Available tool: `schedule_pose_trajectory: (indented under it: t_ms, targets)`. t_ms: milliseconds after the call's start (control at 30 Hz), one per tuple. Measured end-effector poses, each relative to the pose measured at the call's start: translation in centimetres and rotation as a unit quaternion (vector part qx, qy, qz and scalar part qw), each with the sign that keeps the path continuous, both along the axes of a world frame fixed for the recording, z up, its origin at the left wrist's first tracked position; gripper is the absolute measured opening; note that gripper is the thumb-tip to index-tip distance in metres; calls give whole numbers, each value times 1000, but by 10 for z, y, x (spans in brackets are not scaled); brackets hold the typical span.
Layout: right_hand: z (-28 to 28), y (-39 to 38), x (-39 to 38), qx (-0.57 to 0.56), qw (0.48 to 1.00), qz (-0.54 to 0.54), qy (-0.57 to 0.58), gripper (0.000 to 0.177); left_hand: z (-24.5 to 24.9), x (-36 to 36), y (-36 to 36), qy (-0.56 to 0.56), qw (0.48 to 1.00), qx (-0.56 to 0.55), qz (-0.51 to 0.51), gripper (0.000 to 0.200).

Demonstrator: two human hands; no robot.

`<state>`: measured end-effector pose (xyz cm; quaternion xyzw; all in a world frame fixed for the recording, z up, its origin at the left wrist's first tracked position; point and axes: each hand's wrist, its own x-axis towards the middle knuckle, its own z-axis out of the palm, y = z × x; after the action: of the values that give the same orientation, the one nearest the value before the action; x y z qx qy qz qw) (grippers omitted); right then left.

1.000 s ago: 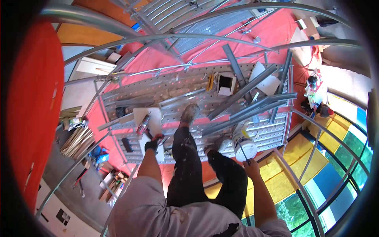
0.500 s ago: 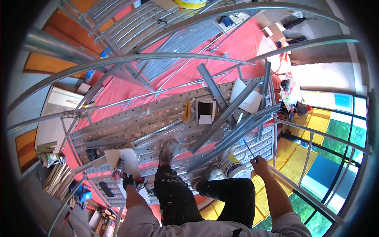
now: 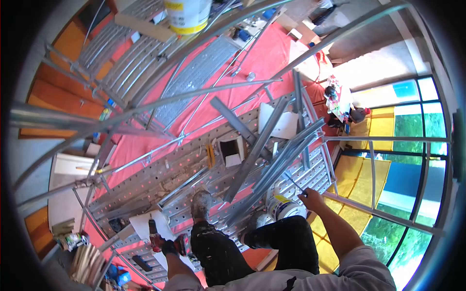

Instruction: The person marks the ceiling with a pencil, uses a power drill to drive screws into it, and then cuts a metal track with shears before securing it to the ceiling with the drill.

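Observation:
My left hand (image 3: 169, 247), in a dark glove, is closed around the grip of a red and black cordless drill (image 3: 155, 238). The drill overlaps a white board (image 3: 141, 224) lying on the perforated metal platform (image 3: 184, 140). On the other side, my bare right hand (image 3: 311, 199) grips the dark handle of a long thin-shafted tool (image 3: 294, 183); its shaft points toward the metal channels, and its exact kind cannot be told. A white bucket (image 3: 291, 210) with a yellow label stands just below that tool, beside my bent knee.
Several grey metal channels (image 3: 262, 148) lie crossed on the platform, near an open box (image 3: 232, 150) and a yellow strip-like object (image 3: 211, 156). Scaffold rails (image 3: 388, 139) surround me. Another bucket (image 3: 187, 17) stands on the opposite scaffold. People (image 3: 358, 114) are below at right.
The view has turned, so the platform and channels sit further left and tilted. My left hand and the drill have shifted right and down in view. Both hands keep their hold.

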<state>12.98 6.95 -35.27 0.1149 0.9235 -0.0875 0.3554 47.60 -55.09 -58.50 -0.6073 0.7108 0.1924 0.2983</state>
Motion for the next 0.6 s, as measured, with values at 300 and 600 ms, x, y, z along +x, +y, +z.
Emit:
schedule_pose_trajectory:
  t_ms: [300,600]
  targets:
    - [150,-86,5,-208,971,-114,11,56,174,-98,11,354,908,218,-48,72]
    - [435,-139,-67,-313,896,-203,241,58,510,-404,169,533,567,260,-572,36]
